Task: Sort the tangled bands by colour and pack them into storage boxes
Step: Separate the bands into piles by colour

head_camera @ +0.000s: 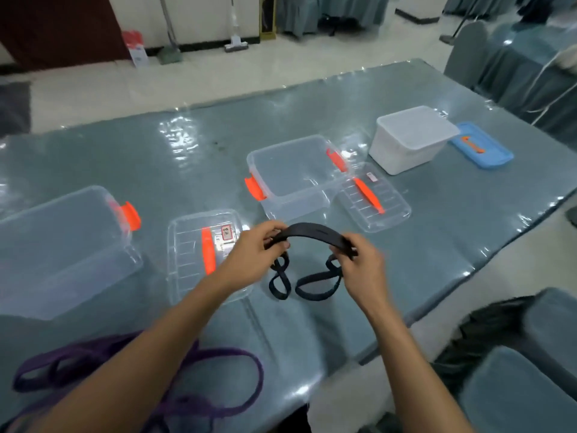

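While the black band (315, 234) arches at centre frame between both hands, I read each grip as clenched on it: left hand (256, 254) pinching one end, right hand (359, 260) the other. Its loops dangle limp over the table (218, 135), so I judge it light, soft and stretchy, best gathered by the flat middle. The purple bands (218, 354) lie lower left; an open clear box (299, 173) waits just above.

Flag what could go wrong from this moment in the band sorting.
The black band, pinched between left hand and right hand, trails twisted loops that may knot tighter if pulled. The purple bands lie under the left forearm at the table edge; a sweep could drag them off.
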